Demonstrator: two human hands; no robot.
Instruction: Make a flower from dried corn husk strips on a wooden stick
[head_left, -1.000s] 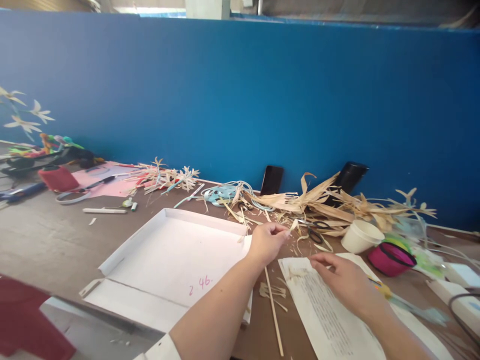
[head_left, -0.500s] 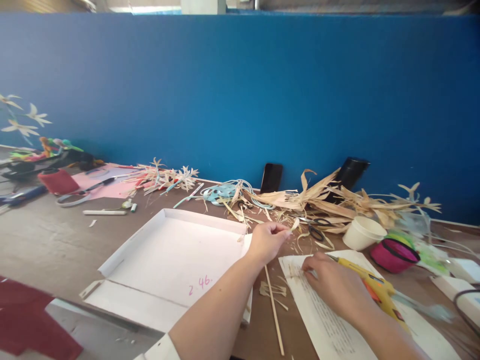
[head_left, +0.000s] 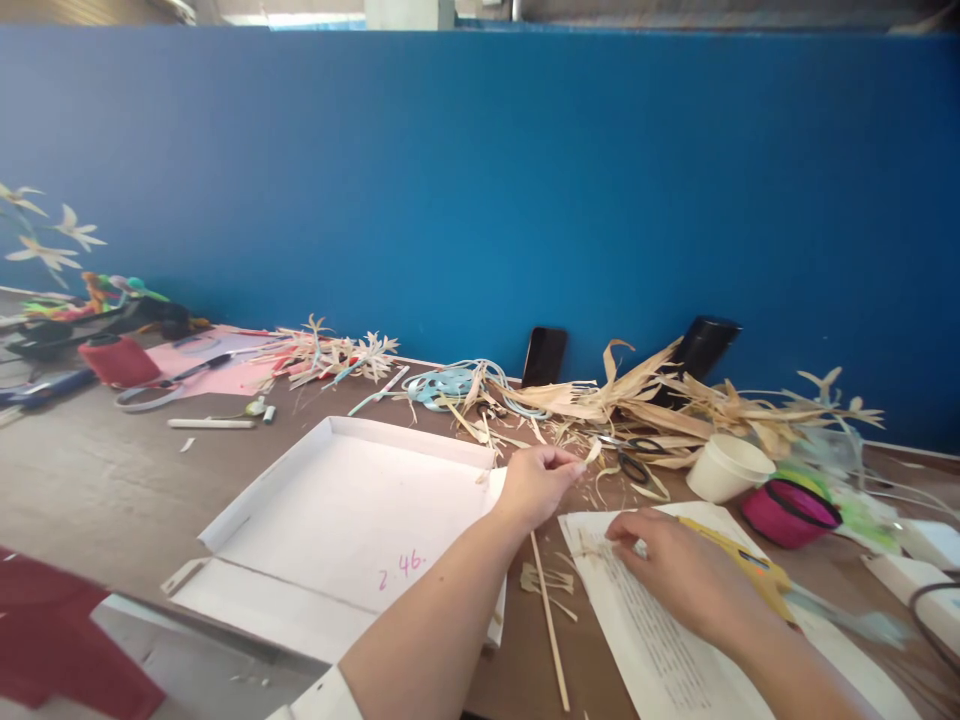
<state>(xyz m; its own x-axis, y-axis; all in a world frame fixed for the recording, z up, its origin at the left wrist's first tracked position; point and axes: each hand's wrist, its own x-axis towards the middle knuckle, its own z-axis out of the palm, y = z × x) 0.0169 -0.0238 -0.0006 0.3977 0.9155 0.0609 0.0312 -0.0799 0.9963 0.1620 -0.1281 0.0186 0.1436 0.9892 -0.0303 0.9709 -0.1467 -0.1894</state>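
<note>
The left hand (head_left: 535, 484) pinches a husk piece (head_left: 593, 452) jutting beyond its grip; I cannot tell the right hand's (head_left: 664, 560).

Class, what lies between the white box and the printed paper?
In the head view, a thin stick and some pale strips lie on the table.

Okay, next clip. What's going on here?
A person is at a cluttered table, pinching a pale strip in the left hand. The right hand is over a printed sheet, fingertips near small scraps; whether it grips any is unclear. A yellow glue gun lies beside that hand. An open white box sits to the left, with scissors and dried husks beyond the hands.
</note>
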